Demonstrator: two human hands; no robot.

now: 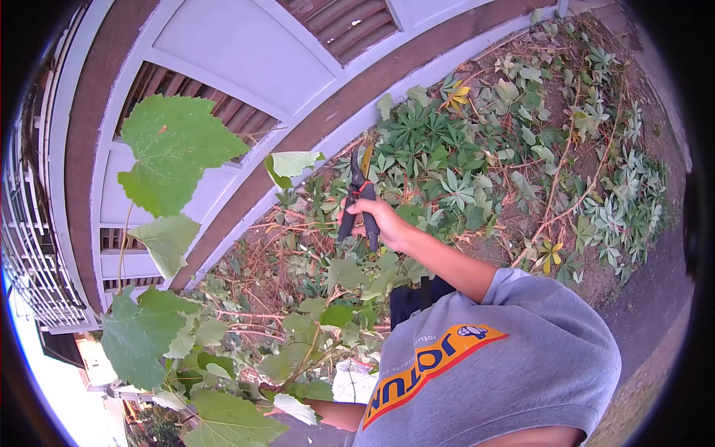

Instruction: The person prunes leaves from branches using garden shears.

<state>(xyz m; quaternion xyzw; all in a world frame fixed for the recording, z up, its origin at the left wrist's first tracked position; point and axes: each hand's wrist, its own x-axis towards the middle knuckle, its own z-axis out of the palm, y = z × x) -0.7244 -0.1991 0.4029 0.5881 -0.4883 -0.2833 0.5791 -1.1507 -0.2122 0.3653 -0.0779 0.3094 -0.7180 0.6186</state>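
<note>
One pair of pruning shears (359, 201) sits in the right hand (381, 220), held out at arm's length over the shrubbery, well away from the body. Its long axis runs nearly straight up the frame, blades pointing toward the pale panelled wall (223, 52) and the dark handles splaying down toward the wrist. The fingers are curled round the handles in a closed grip. Just left of the blade tips hangs a folded green leaf (292, 164); thin brown stems (298, 231) cross below. Large vine leaves (175, 145) crowd the left side, while low ground plants (447, 149) spread to the right, with a bare path (648, 298) beyond them. The left forearm (335, 413) reaches into foliage low in the frame; leaves hide the left hand, so its fingers cannot be told.
</note>
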